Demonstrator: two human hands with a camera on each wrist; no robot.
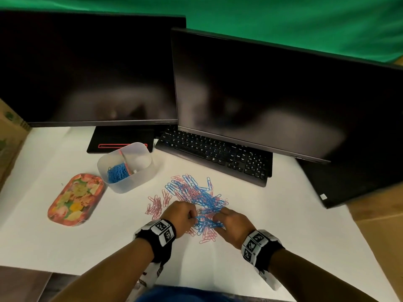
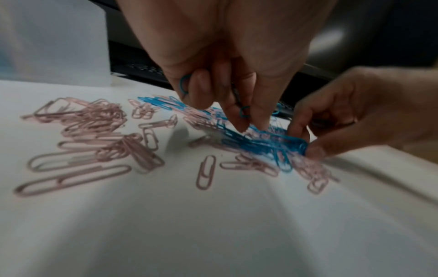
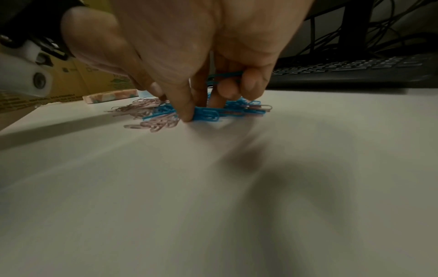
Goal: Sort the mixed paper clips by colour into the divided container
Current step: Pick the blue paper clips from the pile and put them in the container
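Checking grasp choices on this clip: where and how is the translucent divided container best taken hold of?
Grip the divided container by its rim, across a long side wall, hand coming from above. It stands upright and open-topped; its smooth walls look slippery, and blue clips fill only the near-left compartment, so fingers fit in the far one.

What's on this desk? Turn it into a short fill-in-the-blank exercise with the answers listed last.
1. The clips already in the divided container are all ____.
2. Both the left hand and the right hand hold ____ clips.
3. The floral tray lies to the ____ of the container.

Answers: blue; blue; left
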